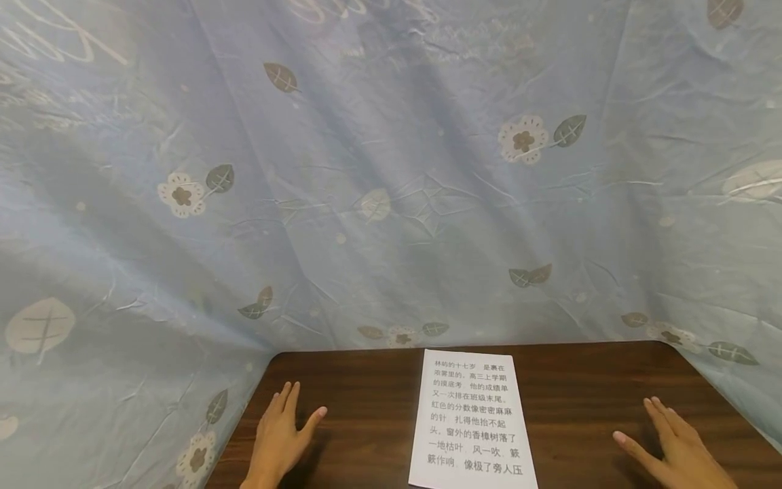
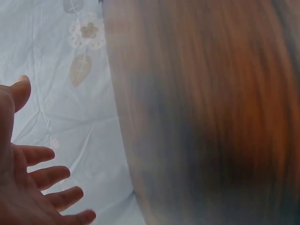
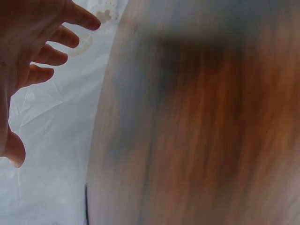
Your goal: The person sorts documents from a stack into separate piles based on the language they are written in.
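Printed paper lies on the dark wood-grained table, between the two hands and well apart from both. Only the head view shows it: a white, upright oblong with nine lines of black Chinese characters facing the person, its top close to the table's far edge, its foot at the bottom of the frame.

To its left is the left hand, back upward, thumb held out toward the paper. From the head the four fingers look nearly straight and close together; the left wrist view shows the palm side instead, with clear gaps between the fingers and the thumb standing well away from them.

To the paper's right is the right hand, its thumb likewise stretched toward the sheet. Its fingers overlap in the head view, yet the right wrist view shows them slightly bent and spread apart, thumb separate. I cannot tell whether either hand touches the wood.

Both wrist views fill much of their frames with blurred tabletop and a table edge running up against pale cloth. The head view alone gives the table's rounded far corners and the full spread of that blue-grey cloth, creased, printed with flowers and leaves, rising behind the table and down both sides.
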A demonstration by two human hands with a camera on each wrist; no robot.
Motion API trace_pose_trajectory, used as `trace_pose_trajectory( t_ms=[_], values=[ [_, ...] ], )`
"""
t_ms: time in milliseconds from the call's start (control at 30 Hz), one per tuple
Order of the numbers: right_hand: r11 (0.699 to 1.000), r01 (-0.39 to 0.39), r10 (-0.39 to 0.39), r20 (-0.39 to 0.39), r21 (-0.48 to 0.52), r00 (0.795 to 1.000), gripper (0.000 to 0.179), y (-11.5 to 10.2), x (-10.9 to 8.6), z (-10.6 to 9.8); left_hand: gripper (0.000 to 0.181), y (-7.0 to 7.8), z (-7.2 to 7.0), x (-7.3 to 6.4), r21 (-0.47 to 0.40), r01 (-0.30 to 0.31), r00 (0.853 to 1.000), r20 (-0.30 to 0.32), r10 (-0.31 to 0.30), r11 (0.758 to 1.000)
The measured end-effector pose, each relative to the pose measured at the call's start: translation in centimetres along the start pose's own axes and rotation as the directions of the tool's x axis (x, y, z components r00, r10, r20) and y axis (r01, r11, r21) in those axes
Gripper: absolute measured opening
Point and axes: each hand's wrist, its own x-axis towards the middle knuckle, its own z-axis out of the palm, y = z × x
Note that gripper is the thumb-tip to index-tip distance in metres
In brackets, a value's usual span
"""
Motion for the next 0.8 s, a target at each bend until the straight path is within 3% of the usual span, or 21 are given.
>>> trace_pose_trajectory(
  t_ms=[233,500,667,800],
  values=[
    [0.998,-0.059,0.058,0.108,0.009,0.992,0.100,-2.9,1.1,-0.3,0.087,1.3,1.8,0.6,-0.186,-0.048,0.998,-0.041,0.041,0.981],
    [0.992,-0.056,0.053,0.023,0.115,0.998,0.089,-5.6,1.9,0.8,0.070,3.0,4.3,1.7,-0.365,-0.129,0.989,-0.114,0.093,0.922],
    [0.970,-0.039,0.036,0.018,0.239,0.999,0.076,-6.8,2.3,1.7,0.064,4.2,5.3,2.2,-0.462,-0.113,0.993,-0.077,0.087,0.880],
    [0.912,-0.076,0.056,0.060,0.404,0.997,0.071,-7.7,2.6,2.5,0.063,5.4,6.0,2.4,-0.553,-0.093,0.995,-0.013,0.103,0.828]
  ],
)
